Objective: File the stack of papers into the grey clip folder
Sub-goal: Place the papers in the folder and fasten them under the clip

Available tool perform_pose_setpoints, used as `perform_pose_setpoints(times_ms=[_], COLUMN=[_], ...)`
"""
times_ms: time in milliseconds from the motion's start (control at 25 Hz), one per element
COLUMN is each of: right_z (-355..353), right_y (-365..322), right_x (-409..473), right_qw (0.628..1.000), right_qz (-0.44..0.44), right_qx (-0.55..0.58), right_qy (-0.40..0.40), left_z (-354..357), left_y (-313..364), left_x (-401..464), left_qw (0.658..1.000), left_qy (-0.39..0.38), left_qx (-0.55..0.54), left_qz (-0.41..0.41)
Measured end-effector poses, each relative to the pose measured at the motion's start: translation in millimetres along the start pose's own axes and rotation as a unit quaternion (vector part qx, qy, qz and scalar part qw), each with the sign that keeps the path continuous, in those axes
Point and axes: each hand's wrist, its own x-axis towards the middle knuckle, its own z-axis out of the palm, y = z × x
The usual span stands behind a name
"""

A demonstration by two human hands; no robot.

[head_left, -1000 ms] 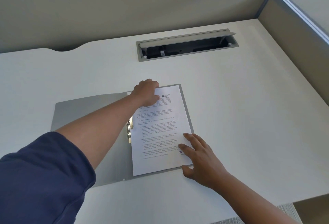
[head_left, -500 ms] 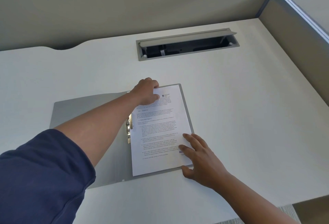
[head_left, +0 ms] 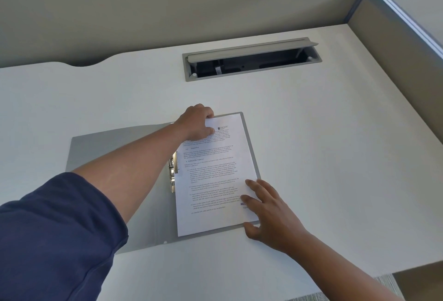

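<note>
The grey clip folder (head_left: 115, 149) lies open and flat on the white desk. A stack of white printed papers (head_left: 213, 171) rests on its right half, next to the metal clip (head_left: 173, 171) at the spine. My left hand (head_left: 196, 122) grips the top left corner of the stack, thumb on the top sheet. My right hand (head_left: 268, 212) lies with fingers spread on the stack's lower right corner, thumb at the folder's bottom edge. My left forearm hides part of the folder's left half and of the clip.
A grey cable tray opening (head_left: 251, 61) with its lid raised is set into the white desk (head_left: 323, 145) behind the folder. Beige partition walls stand at the back and right. The desk's front edge runs just below my right forearm.
Both hands stay on the stack in the same places. The view has shifted slightly; nothing else has visibly moved.
</note>
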Motion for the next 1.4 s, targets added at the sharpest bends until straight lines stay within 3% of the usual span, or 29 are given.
perform_pose_setpoints(times_ms=[280, 440, 560, 680, 800, 920, 1400], right_z=[1.1, -9.2, -23.4, -39.7, -46.6, -50.1, -48.4], right_y=[2.6, -0.1, -3.7, -6.2, -6.9, -11.6, -15.7], right_x=[0.3, 11.0, 30.4, 46.4, 52.7, 56.3, 62.4], right_qw=[1.000, 0.986, 0.966, 0.935, 0.894, 0.876, 0.850], right_qz=[0.010, 0.098, 0.160, 0.220, 0.254, 0.268, 0.295], right_qx=[0.029, 0.136, 0.200, 0.274, 0.361, 0.391, 0.424], right_qy=[0.000, 0.002, 0.036, 0.052, 0.075, 0.085, 0.105], left_z=[-0.8, -2.7, 3.1, 23.3, 52.4, 75.8, 89.7], left_y=[2.9, 1.6, -3.2, -5.8, -7.3, -6.6, -7.7], left_x=[-3.3, -30.8, -71.2, -122.0, -172.1, -204.3, -220.8], left_qw=[0.999, 0.993, 0.968, 0.915, 0.874, 0.855, 0.825], left_qy=[0.012, 0.107, 0.197, 0.259, 0.236, 0.197, 0.194], left_qx=[0.023, -0.037, -0.140, -0.252, -0.343, -0.393, -0.448], left_qz=[-0.020, -0.029, -0.073, -0.178, -0.249, -0.277, -0.286])
